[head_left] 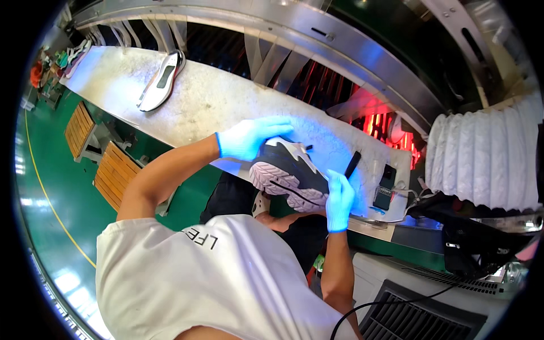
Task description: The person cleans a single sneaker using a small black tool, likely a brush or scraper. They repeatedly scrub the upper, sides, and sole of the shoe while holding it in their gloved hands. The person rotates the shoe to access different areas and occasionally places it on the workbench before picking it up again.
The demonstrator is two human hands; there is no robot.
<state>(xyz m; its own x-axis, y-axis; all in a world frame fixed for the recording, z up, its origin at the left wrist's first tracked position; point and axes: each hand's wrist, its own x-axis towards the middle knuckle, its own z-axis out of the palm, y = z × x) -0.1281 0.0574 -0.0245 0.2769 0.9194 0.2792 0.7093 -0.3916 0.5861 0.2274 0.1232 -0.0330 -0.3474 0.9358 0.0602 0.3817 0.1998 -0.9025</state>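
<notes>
A sneaker [290, 180] with a dark grey upper, white overlay and pale pink treaded outsole is held tilted over the near edge of the bench, its sole turned toward me. My left hand [245, 139], in a white glove lit blue, grips its upper left end, the fingers stretched along the far side. At the lower right end my gloved right hand [340, 199] closes around the shoe. A black stick-like tool [353, 163] rises beside the right fingers; whether they hold it I cannot tell. The fingertips behind the shoe are hidden.
On the pale worn bench [209, 99] lies a white shoe sole [160, 85], farther left. A dark phone-like device [385, 187] rests at the right, near a white ribbed hose [481, 161]. Strip curtains and a red-glowing machine line the far side. Wooden-slatted stools [116, 173] stand left.
</notes>
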